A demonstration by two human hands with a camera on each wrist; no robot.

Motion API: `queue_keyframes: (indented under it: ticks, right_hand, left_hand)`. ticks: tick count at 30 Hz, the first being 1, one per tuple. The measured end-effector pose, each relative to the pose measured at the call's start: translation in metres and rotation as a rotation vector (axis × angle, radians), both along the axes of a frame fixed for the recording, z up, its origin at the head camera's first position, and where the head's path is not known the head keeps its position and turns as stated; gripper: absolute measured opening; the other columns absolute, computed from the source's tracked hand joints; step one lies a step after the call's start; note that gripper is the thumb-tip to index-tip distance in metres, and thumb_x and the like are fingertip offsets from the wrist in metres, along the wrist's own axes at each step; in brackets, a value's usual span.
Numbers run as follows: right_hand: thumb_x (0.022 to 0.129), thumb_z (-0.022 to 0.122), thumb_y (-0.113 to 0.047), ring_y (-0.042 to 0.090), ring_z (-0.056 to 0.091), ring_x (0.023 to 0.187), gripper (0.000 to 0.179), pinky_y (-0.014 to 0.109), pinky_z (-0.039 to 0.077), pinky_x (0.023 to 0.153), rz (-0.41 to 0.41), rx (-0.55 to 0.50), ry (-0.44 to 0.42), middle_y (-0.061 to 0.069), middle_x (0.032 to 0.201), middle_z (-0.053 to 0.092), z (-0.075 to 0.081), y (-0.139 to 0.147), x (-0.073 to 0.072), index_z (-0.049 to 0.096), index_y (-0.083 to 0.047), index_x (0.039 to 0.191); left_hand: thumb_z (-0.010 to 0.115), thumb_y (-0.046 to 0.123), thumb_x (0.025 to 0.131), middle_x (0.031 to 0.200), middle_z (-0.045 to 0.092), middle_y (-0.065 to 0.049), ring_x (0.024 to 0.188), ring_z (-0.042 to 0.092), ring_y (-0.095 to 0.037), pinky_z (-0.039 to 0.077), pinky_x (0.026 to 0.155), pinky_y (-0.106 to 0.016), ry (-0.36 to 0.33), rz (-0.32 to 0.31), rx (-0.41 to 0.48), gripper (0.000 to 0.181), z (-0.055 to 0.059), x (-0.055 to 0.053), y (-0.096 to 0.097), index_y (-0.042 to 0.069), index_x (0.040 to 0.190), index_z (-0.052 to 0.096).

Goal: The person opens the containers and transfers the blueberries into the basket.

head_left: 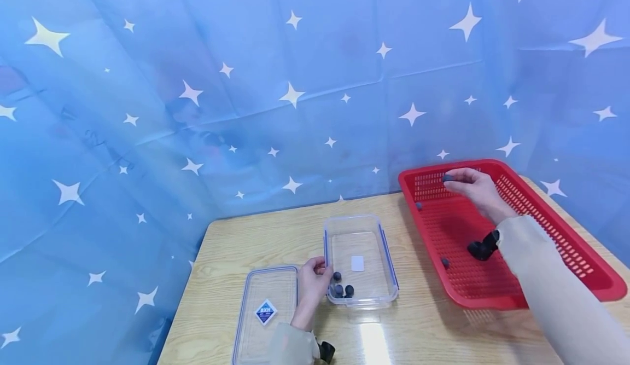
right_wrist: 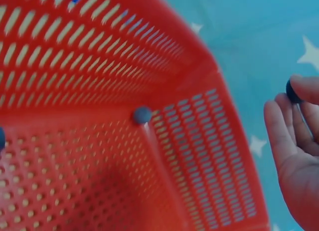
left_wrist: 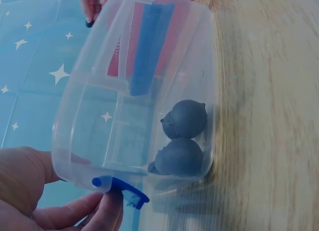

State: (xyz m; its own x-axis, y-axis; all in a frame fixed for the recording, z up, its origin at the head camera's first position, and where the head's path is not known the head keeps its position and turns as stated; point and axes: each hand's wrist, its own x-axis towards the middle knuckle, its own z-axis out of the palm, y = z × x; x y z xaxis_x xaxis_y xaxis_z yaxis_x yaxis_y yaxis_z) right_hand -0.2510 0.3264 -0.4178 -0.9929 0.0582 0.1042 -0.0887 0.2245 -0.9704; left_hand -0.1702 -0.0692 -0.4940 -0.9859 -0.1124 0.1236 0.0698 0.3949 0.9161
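Note:
My right hand [head_left: 473, 191] pinches a small dark ball [head_left: 447, 178] between thumb and fingertips, above the far end of the red basket [head_left: 427, 244]. The right wrist view shows that dark ball [right_wrist: 293, 92] at the fingertips. My left hand [head_left: 315, 280] holds the left side of a clear lidless container [head_left: 365, 244], with thumb and fingers on either side of its rim near the blue-edged clip [left_wrist: 127, 188]. Several dark balls [head_left: 337, 276] lie in the container's near left corner; close up, these balls [left_wrist: 188, 118] are smooth with small nubs.
Two dark balls lie in the basket: one ball [head_left: 419, 206] in the far left corner, another ball [head_left: 445, 262] along the left side. A clear lid [head_left: 266, 285] with a blue-edged rim and a diamond label lies left of the container. A blue star-patterned curtain [head_left: 295, 108] hangs behind the wooden table [head_left: 236, 244].

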Motion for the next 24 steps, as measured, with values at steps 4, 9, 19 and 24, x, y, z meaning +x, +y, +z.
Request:
queue_keyframes:
  ticks: [4, 9, 19, 24]
  right_hand:
    - [0.092, 0.06, -0.018, -0.004, 0.054, 0.084, 0.04, 0.012, 0.048, 0.072, 0.007, 0.081, -0.044, -0.017, 0.094, 0.056, -0.008, 0.005, -0.003, 0.047, 0.007, 0.12]
    - [0.092, 0.06, -0.018, -0.005, 0.058, 0.082, 0.044, 0.013, 0.048, 0.073, 0.04, 0.086, -0.114, -0.02, 0.089, 0.057, -0.02, 0.012, -0.004, 0.043, 0.009, 0.124]
    - [0.095, 0.055, -0.017, -0.003, 0.061, 0.086, 0.048, 0.016, 0.05, 0.077, 0.092, 0.005, -0.202, -0.015, 0.094, 0.057, -0.041, 0.021, 0.0, 0.037, 0.01, 0.13]
    - [0.093, 0.058, -0.014, -0.001, 0.061, 0.086, 0.042, 0.019, 0.051, 0.077, 0.067, -0.102, -0.216, -0.014, 0.095, 0.056, -0.046, 0.021, 0.001, 0.041, 0.007, 0.124]
  left_hand:
    - [0.068, -0.003, 0.076, 0.081, 0.065, -0.008, 0.068, 0.057, -0.011, 0.047, 0.06, -0.018, -0.008, -0.006, -0.004, 0.024, 0.0, 0.0, 0.0, -0.009, 0.099, 0.065]
    - [0.068, -0.004, 0.076, 0.081, 0.065, -0.008, 0.067, 0.056, -0.01, 0.047, 0.059, -0.018, -0.013, -0.006, -0.007, 0.024, -0.001, -0.001, 0.0, -0.009, 0.099, 0.064]
    - [0.067, -0.003, 0.077, 0.079, 0.064, -0.007, 0.066, 0.055, -0.01, 0.045, 0.057, -0.017, -0.005, -0.008, 0.0, 0.021, 0.0, -0.002, 0.0, -0.009, 0.097, 0.065]
    - [0.067, -0.003, 0.077, 0.079, 0.064, -0.007, 0.066, 0.055, -0.01, 0.046, 0.057, -0.018, 0.005, -0.009, -0.001, 0.021, 0.0, -0.002, -0.001, -0.009, 0.097, 0.065]
